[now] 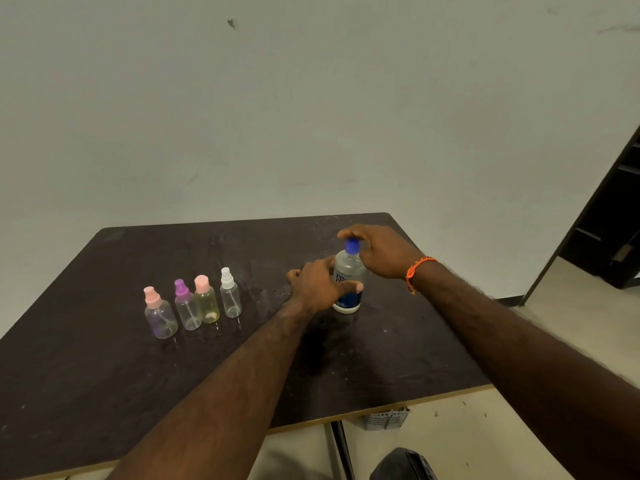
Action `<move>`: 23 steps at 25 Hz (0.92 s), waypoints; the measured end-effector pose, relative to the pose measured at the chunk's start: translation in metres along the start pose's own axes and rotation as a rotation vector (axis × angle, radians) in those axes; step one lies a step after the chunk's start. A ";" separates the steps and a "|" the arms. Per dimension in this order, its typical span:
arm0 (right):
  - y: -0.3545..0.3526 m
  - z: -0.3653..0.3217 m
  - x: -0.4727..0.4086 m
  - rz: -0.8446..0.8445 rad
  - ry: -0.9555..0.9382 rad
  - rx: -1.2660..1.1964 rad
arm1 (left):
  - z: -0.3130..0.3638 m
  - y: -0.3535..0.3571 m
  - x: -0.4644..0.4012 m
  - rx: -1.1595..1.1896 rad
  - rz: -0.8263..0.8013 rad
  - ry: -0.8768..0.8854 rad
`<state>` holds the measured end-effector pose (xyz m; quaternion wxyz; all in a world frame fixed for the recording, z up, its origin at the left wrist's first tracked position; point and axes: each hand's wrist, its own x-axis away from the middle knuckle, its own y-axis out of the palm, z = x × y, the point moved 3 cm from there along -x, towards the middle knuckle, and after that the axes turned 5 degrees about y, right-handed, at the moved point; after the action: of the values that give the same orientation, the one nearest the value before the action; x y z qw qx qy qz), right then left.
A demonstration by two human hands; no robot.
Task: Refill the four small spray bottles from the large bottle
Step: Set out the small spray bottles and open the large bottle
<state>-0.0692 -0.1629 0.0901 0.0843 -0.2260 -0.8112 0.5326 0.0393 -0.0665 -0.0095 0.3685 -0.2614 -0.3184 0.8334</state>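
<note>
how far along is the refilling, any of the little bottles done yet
Nothing looks done: the four small spray bottles stand in a row with their tops on and look nearly empty. In hand: the left hand grips the large bottle on the table while the right hand pinches its blue cap, still on. Left: uncapping, opening each small bottle, filling all four.

Left of the hands stand clear small bottles with pink (pixel 152 297), purple (pixel 181 289), pink (pixel 201 283) and white (pixel 226 277) caps; between the hands, the large bottle (pixel 347 289) has a blue cap (pixel 352 245).
</note>
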 end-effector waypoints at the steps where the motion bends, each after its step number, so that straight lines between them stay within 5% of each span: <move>1: -0.001 0.000 0.001 0.006 -0.002 -0.006 | 0.000 0.000 0.000 0.000 0.004 0.001; 8: 0.010 0.006 -0.004 0.170 0.070 0.044 | -0.001 0.001 0.000 -0.027 0.007 0.002; 15: 0.012 0.006 0.000 0.016 0.024 0.020 | -0.002 0.001 0.000 -0.009 0.005 0.018; 19: 0.009 0.007 -0.003 0.204 0.091 0.091 | -0.001 0.000 0.000 -0.019 0.016 0.020; 23: 0.012 0.004 -0.005 0.215 0.095 0.049 | -0.002 0.001 0.000 -0.018 0.011 0.003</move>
<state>-0.0632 -0.1646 0.0781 0.0704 -0.3343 -0.7643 0.5470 0.0397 -0.0662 -0.0112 0.3618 -0.2678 -0.3239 0.8322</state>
